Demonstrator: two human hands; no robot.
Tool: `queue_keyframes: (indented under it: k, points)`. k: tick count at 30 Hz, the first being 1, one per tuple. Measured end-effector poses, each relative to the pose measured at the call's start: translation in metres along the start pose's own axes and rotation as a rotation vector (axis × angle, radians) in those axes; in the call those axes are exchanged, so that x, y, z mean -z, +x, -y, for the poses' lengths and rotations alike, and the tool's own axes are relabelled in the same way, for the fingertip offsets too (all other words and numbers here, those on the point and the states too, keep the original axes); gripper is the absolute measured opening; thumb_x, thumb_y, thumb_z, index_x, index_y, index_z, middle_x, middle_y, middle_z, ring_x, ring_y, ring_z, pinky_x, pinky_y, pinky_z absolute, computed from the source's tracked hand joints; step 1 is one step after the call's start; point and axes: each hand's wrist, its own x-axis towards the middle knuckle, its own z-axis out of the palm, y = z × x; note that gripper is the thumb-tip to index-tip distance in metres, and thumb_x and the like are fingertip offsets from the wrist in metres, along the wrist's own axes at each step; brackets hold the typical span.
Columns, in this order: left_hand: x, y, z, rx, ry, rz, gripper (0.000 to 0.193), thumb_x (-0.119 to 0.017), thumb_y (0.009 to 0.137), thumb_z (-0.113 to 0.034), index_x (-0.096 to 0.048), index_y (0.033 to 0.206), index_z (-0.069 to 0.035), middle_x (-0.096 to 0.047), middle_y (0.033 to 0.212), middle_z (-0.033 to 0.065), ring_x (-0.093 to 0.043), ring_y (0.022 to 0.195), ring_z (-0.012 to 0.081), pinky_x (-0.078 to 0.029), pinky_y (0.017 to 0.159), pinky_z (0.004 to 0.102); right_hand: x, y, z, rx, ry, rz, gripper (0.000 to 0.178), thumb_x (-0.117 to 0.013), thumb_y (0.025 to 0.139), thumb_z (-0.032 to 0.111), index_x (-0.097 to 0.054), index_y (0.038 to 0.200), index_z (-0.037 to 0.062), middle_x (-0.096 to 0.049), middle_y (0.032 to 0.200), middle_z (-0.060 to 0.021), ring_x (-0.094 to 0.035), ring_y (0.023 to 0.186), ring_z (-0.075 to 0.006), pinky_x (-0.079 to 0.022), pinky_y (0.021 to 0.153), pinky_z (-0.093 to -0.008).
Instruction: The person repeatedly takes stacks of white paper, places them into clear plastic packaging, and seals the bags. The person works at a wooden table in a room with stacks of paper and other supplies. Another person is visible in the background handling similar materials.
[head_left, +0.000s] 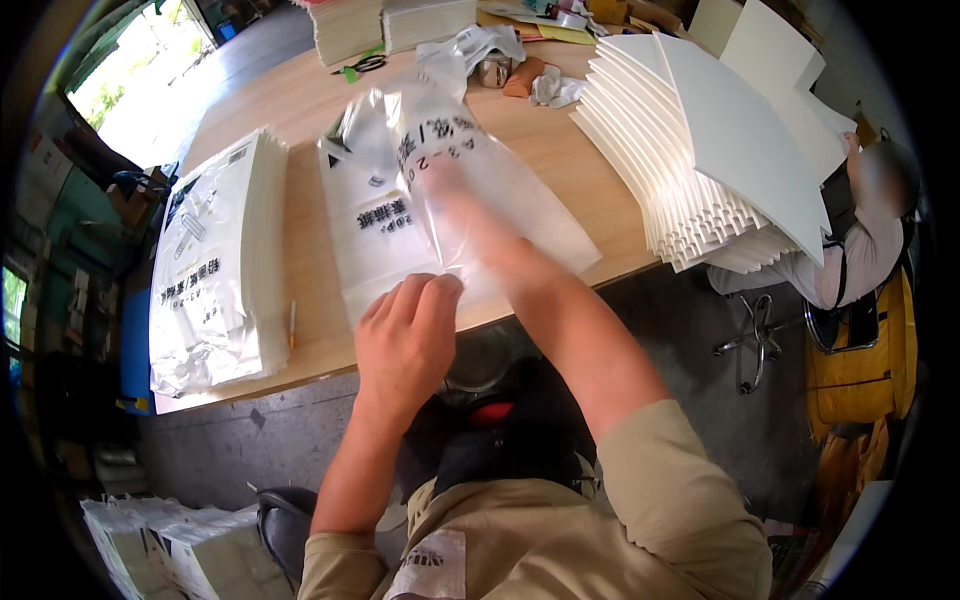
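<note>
A clear plastic bag [375, 225] with black print lies on the table in front of me. My left hand [405, 325] is closed on the bag's near open edge, its fingers curled together. My right hand [445, 190] reaches far into the bag, under the clear film; it is smeared by motion and its fingers cannot be made out. White sheet material shows beneath the film, spread toward the right. To the left lies a thick stack of filled plastic bags [215, 260], with a thin pencil-like stick [292, 325] beside it.
A tall fanned stack of white paper [640, 150] stands at the table's right. Green-handled scissors [365, 66], an orange cloth [524, 77] and paper piles [430, 22] sit at the back. Another person [870, 240] sits at far right. Packed white bundles [190, 550] are on the floor at lower left.
</note>
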Motion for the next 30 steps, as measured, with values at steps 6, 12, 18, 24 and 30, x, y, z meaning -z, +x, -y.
queue_keyframes:
  k: [6, 12, 18, 24, 30]
  points:
    - [-0.005, 0.017, 0.014, 0.023, 0.028, -0.018, 0.009, -0.07, 0.086, -0.003, -0.064, 0.09, -0.007, -0.066, 0.085, 0.0035, -0.06, 0.058, 0.0189, -0.046, 0.054, 0.0315, 0.008, -0.018, -0.006, -0.239, 0.221, 0.078, 0.073, -0.054, 0.098, 0.046, -0.032, 0.153, 0.0025, -0.036, 0.155, -0.0235, -0.031, 0.146, -0.0354, -0.026, 0.119, -0.0417]
    - [0.008, 0.045, 0.027, 0.007, 0.09, -0.079, 0.005, -0.069, 0.089, -0.004, -0.065, 0.091, -0.005, -0.065, 0.082, 0.0044, -0.057, 0.058, 0.0157, -0.047, 0.055, 0.0288, 0.03, -0.045, 0.037, -0.286, 0.331, 0.006, 0.047, -0.061, 0.097, 0.035, -0.053, 0.132, 0.0053, -0.055, 0.13, -0.0068, -0.05, 0.118, -0.0219, -0.039, 0.1, -0.0402]
    - [0.023, 0.076, 0.02, -0.005, 0.132, -0.13, 0.008, -0.07, 0.086, -0.006, -0.064, 0.09, -0.011, -0.064, 0.083, 0.0014, -0.06, 0.06, 0.0204, -0.046, 0.056, 0.0327, 0.062, -0.095, 0.072, -0.348, 0.573, 0.058, 0.051, -0.059, 0.1, 0.027, -0.045, 0.146, 0.0081, -0.049, 0.143, -0.0044, -0.045, 0.132, -0.0178, -0.035, 0.11, -0.0365]
    - [0.009, 0.046, 0.008, 0.089, 0.094, 0.036, 0.02, -0.075, 0.082, -0.009, -0.066, 0.1, -0.01, -0.066, 0.09, 0.0033, -0.06, 0.062, 0.0203, -0.049, 0.061, 0.0328, 0.096, -0.202, 0.097, -0.268, 0.301, 0.475, 0.046, -0.056, 0.103, 0.02, -0.049, 0.143, -0.0027, -0.058, 0.138, -0.0124, -0.053, 0.128, -0.0176, -0.044, 0.105, -0.0318]
    - [0.004, 0.014, -0.004, 0.043, 0.102, 0.119, 0.067, -0.087, 0.067, -0.013, -0.058, 0.127, -0.007, -0.061, 0.113, 0.0114, -0.058, 0.095, 0.0288, -0.048, 0.084, 0.0411, 0.213, -0.245, 0.109, -0.129, 0.593, 0.03, 0.046, -0.055, 0.101, 0.033, -0.066, 0.109, -0.0108, -0.07, 0.104, -0.027, -0.07, 0.084, -0.032, -0.056, 0.08, -0.04]
